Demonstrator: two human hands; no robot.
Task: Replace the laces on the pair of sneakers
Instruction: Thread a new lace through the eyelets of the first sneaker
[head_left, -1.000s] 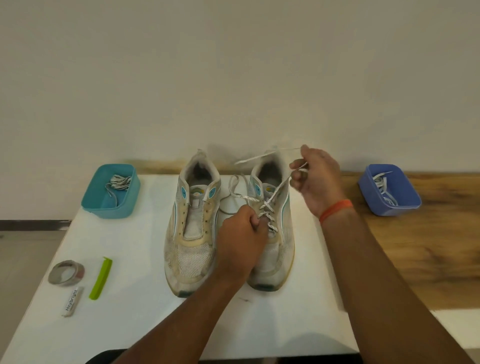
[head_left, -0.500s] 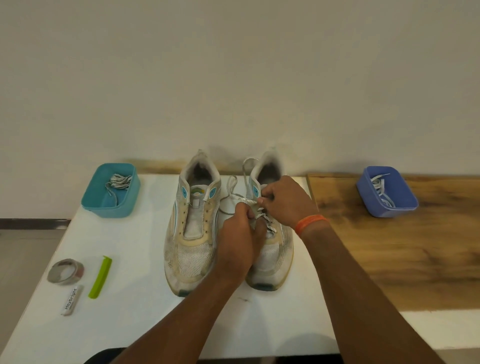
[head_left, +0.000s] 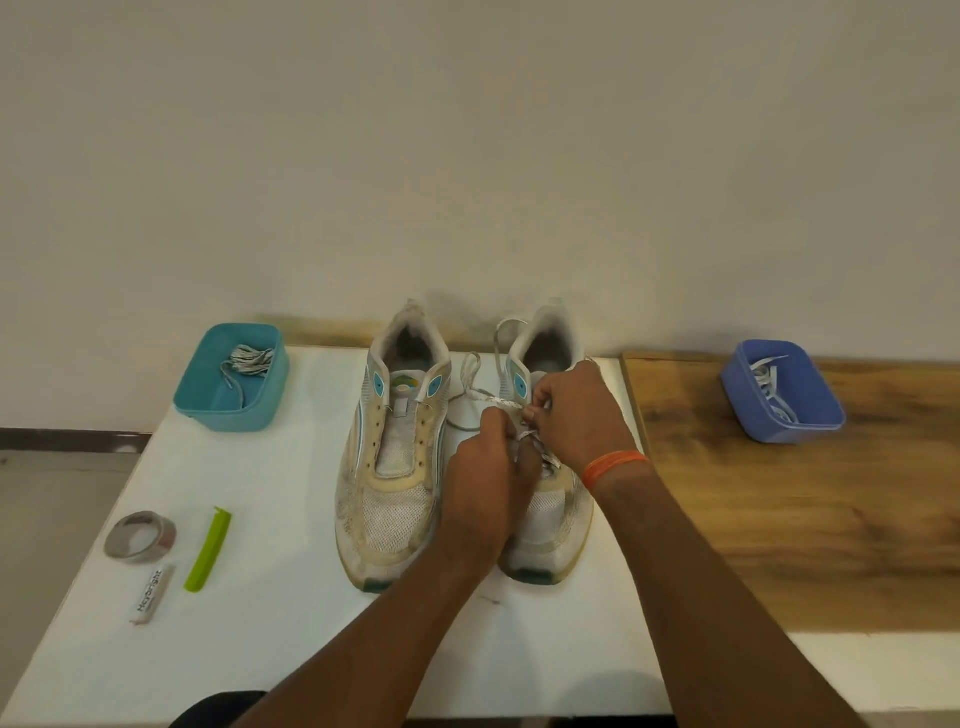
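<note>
- A white table (head_left: 270, 519) is set against a plain pale wall, and a wooden surface (head_left: 779, 519) is joined to it on the right side.
- Two sneakers are placed side by side in the middle of the table, with the toes toward the person.
- The left sneaker (head_left: 397, 457) is seen with no lace at all; its eyelets are bare and the tongue is uncovered.
- The right sneaker (head_left: 545, 499) is partly laced: a white lace (head_left: 493, 401) with dark specks is crossed through some eyelets, and loose loops of it are lying between the two sneakers and over the heel.
- The lace is pinched by the left hand (head_left: 488, 467) just above the tongue, with the fingers curled round it.
- The lace is also gripped by the right hand (head_left: 576, 415), near the upper eyelets (an orange band is worn on this wrist).
- A bundle of laces is kept in the teal tub (head_left: 197, 395) at the left, and more laces are seen in the blue tub (head_left: 826, 421) on the wood; which ones are old and which new cannot be told.
- A roll of tape (head_left: 139, 535), a green clip (head_left: 209, 551) and a small white tube (head_left: 150, 597) are lying at the left edge, away from the work.
- By judgement, the task is somewhere around the middle: whether the lace is being removed or threaded on the right sneaker cannot be decided, and the left one must be laced afterwards.
</note>
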